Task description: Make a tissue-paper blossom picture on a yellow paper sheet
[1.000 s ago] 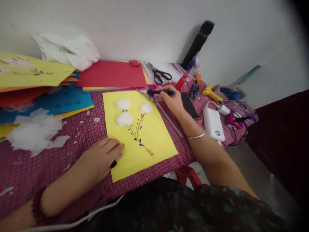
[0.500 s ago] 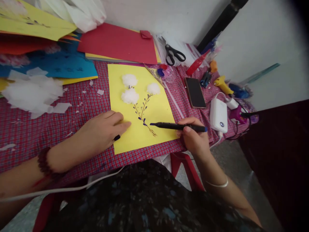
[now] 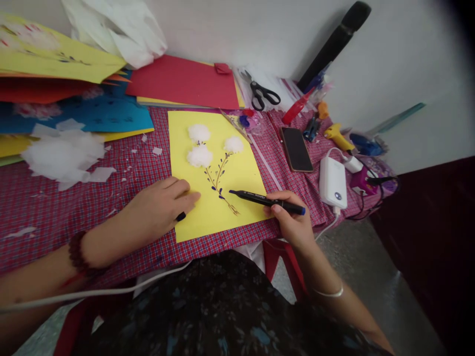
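Note:
A yellow sheet of paper [image 3: 193, 217] lies on the tablecloth, bearing three white cotton-like puffs and brown stems with small dark blue leaves. My right hand [image 3: 293, 217] pinches an uncapped black marker [image 3: 256, 198] with a blue end. Its blue tip is just right of the lower stem; whether it touches the paper I cannot tell. My left hand [image 3: 163, 202] rests on the sheet's left edge with its fingers bent. From under those fingers pokes a small black piece that looks like the marker's cap [image 3: 180, 216].
White tissue pieces [image 3: 63, 153] are heaped at left, by coloured cards [image 3: 122, 113]. Red paper [image 3: 185, 81] and scissors [image 3: 261, 91] lie behind the sheet. To the right are a phone [image 3: 297, 149], a white power bank [image 3: 333, 183] with cables and a yellow glue gun [image 3: 338, 137].
The view has tilted, so the table sits slightly lower in the picture. The marker's rear end has swung down and toward me; its tip stays near the stem. My left hand stays on the sheet.

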Demonstrator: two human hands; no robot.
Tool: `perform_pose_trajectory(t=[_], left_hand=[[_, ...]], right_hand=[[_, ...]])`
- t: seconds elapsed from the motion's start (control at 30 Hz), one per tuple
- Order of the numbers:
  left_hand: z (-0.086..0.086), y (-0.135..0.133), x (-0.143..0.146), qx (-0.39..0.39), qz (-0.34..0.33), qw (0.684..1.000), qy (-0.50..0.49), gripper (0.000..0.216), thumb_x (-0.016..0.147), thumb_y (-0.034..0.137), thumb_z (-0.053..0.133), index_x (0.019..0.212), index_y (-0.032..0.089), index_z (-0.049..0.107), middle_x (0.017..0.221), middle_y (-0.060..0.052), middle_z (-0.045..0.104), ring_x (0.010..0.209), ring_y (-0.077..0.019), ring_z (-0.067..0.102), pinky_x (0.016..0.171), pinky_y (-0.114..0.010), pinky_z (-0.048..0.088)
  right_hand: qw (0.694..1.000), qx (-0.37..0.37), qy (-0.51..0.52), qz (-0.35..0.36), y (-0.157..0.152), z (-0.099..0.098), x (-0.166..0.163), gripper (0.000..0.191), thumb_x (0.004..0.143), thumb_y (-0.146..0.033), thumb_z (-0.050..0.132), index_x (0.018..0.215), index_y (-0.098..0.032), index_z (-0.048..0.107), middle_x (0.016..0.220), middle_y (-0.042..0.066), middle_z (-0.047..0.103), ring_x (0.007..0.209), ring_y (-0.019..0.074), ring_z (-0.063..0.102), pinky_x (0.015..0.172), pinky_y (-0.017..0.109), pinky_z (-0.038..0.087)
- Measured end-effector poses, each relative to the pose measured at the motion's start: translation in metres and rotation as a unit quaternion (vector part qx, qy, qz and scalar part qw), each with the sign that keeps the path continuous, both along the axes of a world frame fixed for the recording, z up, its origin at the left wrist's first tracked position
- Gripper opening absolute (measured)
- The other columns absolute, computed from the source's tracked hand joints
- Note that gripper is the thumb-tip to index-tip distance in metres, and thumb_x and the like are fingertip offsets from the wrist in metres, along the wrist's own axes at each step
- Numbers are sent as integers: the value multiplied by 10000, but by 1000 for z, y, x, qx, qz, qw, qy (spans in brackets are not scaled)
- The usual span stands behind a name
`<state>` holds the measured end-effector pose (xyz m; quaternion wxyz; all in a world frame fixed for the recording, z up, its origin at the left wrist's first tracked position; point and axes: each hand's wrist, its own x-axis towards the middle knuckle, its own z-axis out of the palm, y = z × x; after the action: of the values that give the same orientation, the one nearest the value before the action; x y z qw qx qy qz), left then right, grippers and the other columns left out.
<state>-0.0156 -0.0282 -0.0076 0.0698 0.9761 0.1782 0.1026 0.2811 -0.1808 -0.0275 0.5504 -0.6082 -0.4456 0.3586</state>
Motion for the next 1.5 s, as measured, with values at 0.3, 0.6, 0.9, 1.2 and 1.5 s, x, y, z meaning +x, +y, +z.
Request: perform_pose_trajectory(t=[0.3, 0.6, 0.9, 1.2, 1.5], left_hand=[[5, 21, -13, -44, 228, 971, 49, 303, 999, 310, 411, 1113, 184, 663, 977, -94, 762, 849, -270, 721, 669, -358, 513], [6, 43, -19, -90, 186, 974, -92, 310, 1007, 294, 406, 1003, 145, 678, 985, -110, 678, 955, -260, 642, 859, -405, 532], [-8, 52, -26, -56, 113, 991, -48, 324, 1020, 282, 432, 1143, 125, 688, 1226, -146, 679, 1111, -299, 611, 994, -492, 495], [-8, 54, -30, -67, 103, 991, -47, 264, 1013, 229, 471, 1159, 144, 674, 1220, -144, 674, 1087, -293, 622, 934, -461, 497], [-10, 51, -31, -82, 111, 987, -78, 245, 973, 145, 549, 1208, 189, 602, 1317, -144, 637, 1106, -283, 615, 948, -467, 488]], right_hand=[[994, 78, 69, -33, 20, 7, 4, 183, 863, -380, 725, 1007, -269, 711, 699, -10, 675, 639, 158, 632, 624, 296, 506], [987, 142, 70, -10, 116, 52, 6, 158, 817, -379, 747, 902, -251, 712, 623, -25, 607, 548, 134, 550, 549, 291, 463], [982, 89, 162, -28, 156, 18, 13, 304, 833, -537, 675, 797, -236, 649, 499, -42, 516, 430, 120, 446, 427, 278, 339], [979, 5, 206, 0, 126, 23, 24, 222, 827, -432, 690, 896, -221, 696, 580, -20, 635, 483, 116, 549, 460, 238, 421], [983, -14, 142, -116, 62, 6, -13, 158, 913, -351, 673, 1041, -266, 708, 745, -1, 731, 626, 157, 677, 634, 305, 559]])
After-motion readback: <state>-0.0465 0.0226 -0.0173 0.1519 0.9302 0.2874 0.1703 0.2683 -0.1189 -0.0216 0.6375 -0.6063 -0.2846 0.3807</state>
